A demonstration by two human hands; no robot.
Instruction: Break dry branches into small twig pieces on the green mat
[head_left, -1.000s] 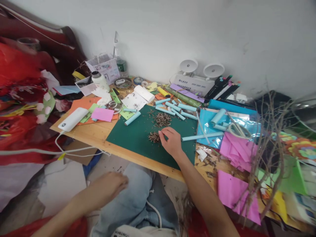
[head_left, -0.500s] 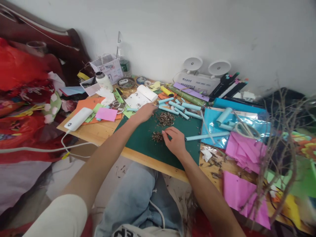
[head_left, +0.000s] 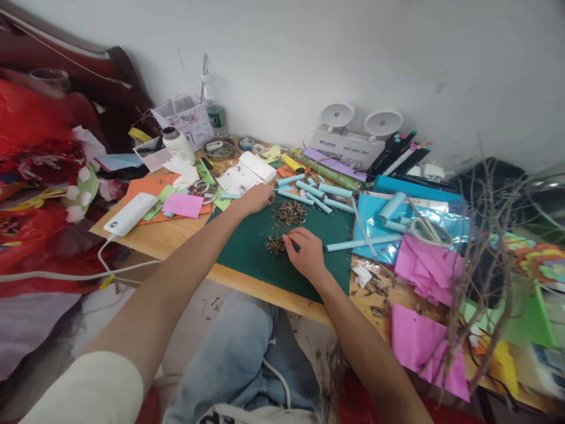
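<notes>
A dark green cutting mat (head_left: pixel 247 268) lies before me, bearing two heaps of dry brown plant bits. My left hand (head_left: pixel 256 199) is beside the larger heap (head_left: pixel 289 213), its fingers curled and closed; whatever they hold is hidden. At the smaller heap (head_left: pixel 274 245), my right hand (head_left: pixel 305 253) pinches with thumb and forefinger close together at the heap's right edge. Anything in that pinch is too small to make out. Several light blue paper tubes (head_left: pixel 336 190) lie behind the larger heap, and a long blue tube (head_left: pixel 364 242) rests to the right of my right hand.
A white power bank (head_left: pixel 130 213) with a cable and pink paper (head_left: pixel 183 205) lie left. Behind are a bottle (head_left: pixel 177 144), an open notebook (head_left: pixel 256 168) and a white two-lamp unit (head_left: pixel 346 147). Scissors (head_left: pixel 430 229), pink sheets (head_left: pixel 426 344) and upright bare twigs (head_left: pixel 489 265) are right.
The whole view has shifted slightly. My left hand has drawn a little toward me from the blue tubes; my right hand remains at the smaller heap.
</notes>
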